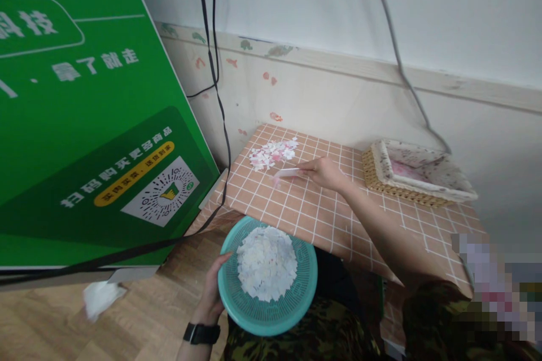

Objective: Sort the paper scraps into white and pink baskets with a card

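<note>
Beyond the left hand [215, 282], to its left, we see a big green panel [76, 107], cut off at the top and left. Its white writing reads 拿了就走 high up and 扫码购买更多商品 lower down, with 买肉买菜,送货到家 on a yellow strip above a square code [165, 192]; of a boxed line at the edge we make out only 科技.

Under the right hand [324, 174] spreads the table [315, 211], in brown cloth with a white grid. Against the left hand we have the colander [308, 287], round, turquoise and slotted, in front of the table's edge; that hand is part-closed on the rim, its fingers mostly hidden.

To the right of the right hand stands the wicker basket [372, 176], lined with patterned cloth; the pinkish stuff inside is hard to make out.

Right of the left hand, in the colander, sits a heap [267, 262] of small, flat, whitish scraps. Just beyond the right hand, to its left, a looser pile [273, 153] of white and pink scraps lies on the table. The right hand pinches the tool [290, 172], white-handled, its pinkish tip blurred.
</note>
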The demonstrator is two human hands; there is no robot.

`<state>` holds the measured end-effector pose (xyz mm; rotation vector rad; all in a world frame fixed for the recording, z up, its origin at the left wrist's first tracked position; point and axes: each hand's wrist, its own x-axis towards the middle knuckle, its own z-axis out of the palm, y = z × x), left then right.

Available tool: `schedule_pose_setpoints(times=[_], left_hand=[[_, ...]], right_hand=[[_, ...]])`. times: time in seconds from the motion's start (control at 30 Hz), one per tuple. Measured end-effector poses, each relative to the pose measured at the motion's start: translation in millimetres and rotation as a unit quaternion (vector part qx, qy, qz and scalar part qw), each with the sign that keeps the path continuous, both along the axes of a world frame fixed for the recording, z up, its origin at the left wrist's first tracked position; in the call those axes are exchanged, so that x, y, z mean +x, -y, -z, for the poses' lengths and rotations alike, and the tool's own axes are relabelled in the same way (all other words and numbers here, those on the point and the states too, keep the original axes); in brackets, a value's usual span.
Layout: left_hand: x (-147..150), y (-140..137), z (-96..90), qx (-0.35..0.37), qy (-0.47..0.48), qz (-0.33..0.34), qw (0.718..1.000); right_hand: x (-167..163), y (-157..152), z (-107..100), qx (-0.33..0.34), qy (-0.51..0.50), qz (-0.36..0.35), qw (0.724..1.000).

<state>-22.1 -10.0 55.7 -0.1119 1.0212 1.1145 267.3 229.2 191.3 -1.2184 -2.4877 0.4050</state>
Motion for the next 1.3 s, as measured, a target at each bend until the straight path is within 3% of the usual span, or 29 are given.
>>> schedule_pose_setpoints(times=[0.27, 0.5, 0.67, 0.9, 1.1, 1.3], left_hand=[[2, 0, -3.8, -0.003, -0.022, 0.004, 1.0], [2, -1, -6.3, -0.008, -0.009, 0.01, 1.0], [3, -1, -4.8, -0.021, -0.009, 0.003, 1.0], [3, 0, -4.7, -0.018, -0.03, -0.001, 0.999], [3, 0, -6.1, -0.012, -0.042, -0.003, 0.999], [4, 0, -8.0, -0.009, -0.048, -0.004, 0.999]], right_hand=[[-11, 6, 13, 0.004, -0.075, 0.011, 0.997], [-2, 11, 1, -0.013, -0.025, -0.034, 0.999], [8, -1, 8, 0.041, -0.034, 0.042, 0.998], [9, 6, 13, 0.049, -0.014, 0.055, 0.997], [14, -9, 11, 0.081, -0.012, 0.116, 0.99], [17, -1, 17, 0.05, 0.009, 0.075, 0.996]])
